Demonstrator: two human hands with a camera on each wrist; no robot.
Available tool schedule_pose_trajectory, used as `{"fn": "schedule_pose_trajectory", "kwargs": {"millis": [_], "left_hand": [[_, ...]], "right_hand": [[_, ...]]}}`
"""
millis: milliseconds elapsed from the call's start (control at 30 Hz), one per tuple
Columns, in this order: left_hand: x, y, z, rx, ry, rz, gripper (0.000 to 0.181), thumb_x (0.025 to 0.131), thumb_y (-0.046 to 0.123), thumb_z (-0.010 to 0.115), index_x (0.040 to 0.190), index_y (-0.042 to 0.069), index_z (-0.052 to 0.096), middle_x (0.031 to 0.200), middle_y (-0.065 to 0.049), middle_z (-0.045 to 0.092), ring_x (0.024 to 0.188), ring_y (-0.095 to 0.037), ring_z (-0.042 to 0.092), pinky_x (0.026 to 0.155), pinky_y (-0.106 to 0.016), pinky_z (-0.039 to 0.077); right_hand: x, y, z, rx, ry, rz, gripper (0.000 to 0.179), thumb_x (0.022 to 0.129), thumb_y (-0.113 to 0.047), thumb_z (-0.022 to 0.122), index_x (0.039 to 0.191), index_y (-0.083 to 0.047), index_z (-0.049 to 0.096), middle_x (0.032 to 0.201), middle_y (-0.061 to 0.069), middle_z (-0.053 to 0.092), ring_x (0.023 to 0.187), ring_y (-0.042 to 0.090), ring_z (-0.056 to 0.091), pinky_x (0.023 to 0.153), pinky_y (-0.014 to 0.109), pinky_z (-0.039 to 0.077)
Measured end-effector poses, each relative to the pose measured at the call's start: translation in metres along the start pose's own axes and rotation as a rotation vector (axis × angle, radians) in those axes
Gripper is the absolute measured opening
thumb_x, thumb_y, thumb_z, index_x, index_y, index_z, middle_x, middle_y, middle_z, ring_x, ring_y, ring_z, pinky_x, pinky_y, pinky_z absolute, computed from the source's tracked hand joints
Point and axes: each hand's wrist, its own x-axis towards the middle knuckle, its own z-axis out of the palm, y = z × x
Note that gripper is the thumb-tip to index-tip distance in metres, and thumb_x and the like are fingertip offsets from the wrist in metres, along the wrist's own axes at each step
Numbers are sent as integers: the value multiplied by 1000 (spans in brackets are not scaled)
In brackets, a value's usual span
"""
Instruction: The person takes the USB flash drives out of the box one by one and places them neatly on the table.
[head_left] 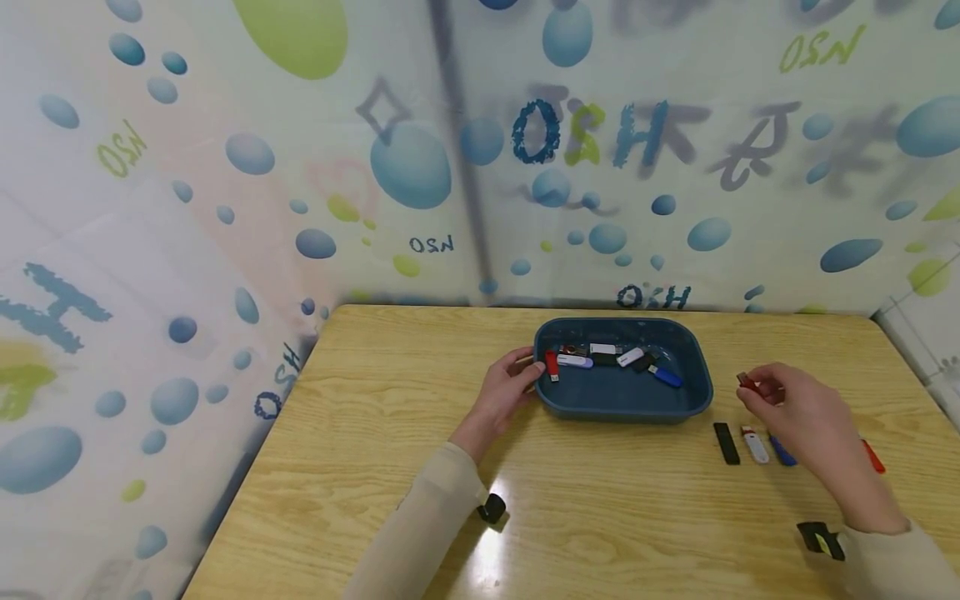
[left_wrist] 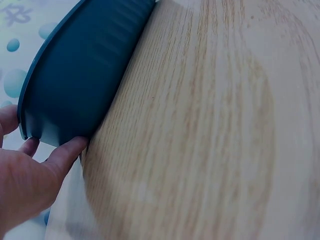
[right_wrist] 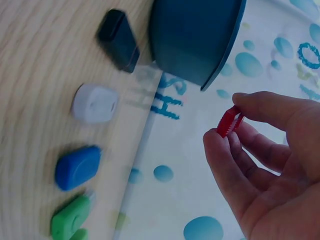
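A dark blue plastic tub (head_left: 626,403) stands near the table's back edge with several USB flash drives inside. At its left end my left hand (head_left: 504,393) holds the tub, thumb and fingers spread over the end wall; the left wrist view shows the thumb (left_wrist: 70,150) low on that wall. My right hand (head_left: 806,417) pinches a red USB flash drive (right_wrist: 230,121) between thumb and fingertips, above the table right of the tub. Below it lie a black flash drive (head_left: 726,443), a white one (head_left: 755,445) and a blue one (head_left: 782,450). A green one (right_wrist: 70,217) shows in the right wrist view.
A red flash drive (head_left: 872,457) lies beyond the right wrist, partly hidden by it. In the tub are a red drive (head_left: 552,365) at the left and a blue drive (head_left: 665,377) at the right. A printed curtain (head_left: 480,208) hangs behind the wooden table (head_left: 600,517).
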Motion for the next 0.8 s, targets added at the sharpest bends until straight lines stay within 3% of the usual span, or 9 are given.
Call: {"fn": "schedule_pose_trajectory", "kwargs": {"millis": [233, 400, 633, 800], "left_hand": [[1, -1, 0, 0, 8, -9, 44, 102, 13, 66, 145, 5, 57, 142, -20, 58, 123, -33, 62, 102, -45, 54], [0, -1, 0, -5, 10, -9, 44, 102, 12, 66, 145, 5, 57, 142, -20, 58, 123, -33, 62, 102, -46, 54], [-1, 0, 0, -7, 3, 0, 44, 103, 12, 65, 146, 5, 57, 145, -20, 56, 124, -34, 62, 102, -46, 53], [-1, 0, 0, -9, -3, 3, 44, 103, 12, 65, 146, 5, 57, 145, -20, 56, 125, -34, 62, 102, -46, 53]], "right_hand": [[-3, 17, -4, -19, 13, 30, 25, 95, -14, 75, 108, 6, 67, 86, 12, 70, 78, 33, 67, 58, 33, 46], [-7, 32, -9, -45, 8, 73, 25, 96, -15, 74, 106, 6, 67, 85, 14, 70, 77, 34, 66, 58, 39, 48], [-17, 52, -19, -84, -15, 144, 30, 99, -17, 70, 109, 11, 64, 87, 22, 68, 80, 43, 65, 59, 48, 49], [-21, 63, -26, -102, -16, 229, 34, 100, -16, 69, 111, 15, 60, 92, 30, 65, 81, 46, 62, 58, 47, 49]]}}
